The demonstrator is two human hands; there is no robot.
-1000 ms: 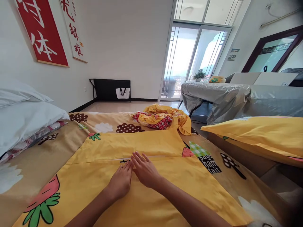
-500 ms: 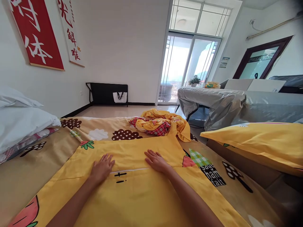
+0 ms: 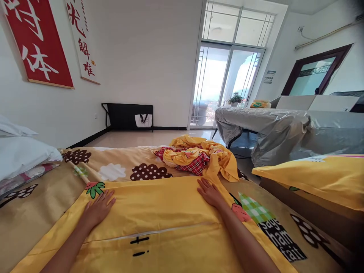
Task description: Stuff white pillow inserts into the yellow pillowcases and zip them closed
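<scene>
A yellow cloth [image 3: 159, 201] printed with carrots lies spread out in front of me, with a pale seam or slit running across it above some black marks. My left hand [image 3: 98, 207] rests flat on its left side, fingers spread, close to the green carrot leaves. On the far right part of the cloth lies my right hand [image 3: 211, 192], palm down with fingers stretched. Neither hand grips anything. Just beyond my right hand is a crumpled heap of yellow fabric [image 3: 224, 159] mixed with red checked cloth [image 3: 195, 167].
Beneath is a tan patterned bed sheet [image 3: 113, 161]. White pillows [image 3: 25, 155] are stacked at the left, and a yellow pillow [image 3: 318, 178] lies at the right. Further back stand a plastic-covered table [image 3: 261, 117] and a black folded frame [image 3: 122, 115] with a white bag [image 3: 143, 120].
My hands have slid apart and away from me over the cloth, left hand leftward and right hand rightward. The slit now looks wider and nearer to me. The view has shifted slightly.
</scene>
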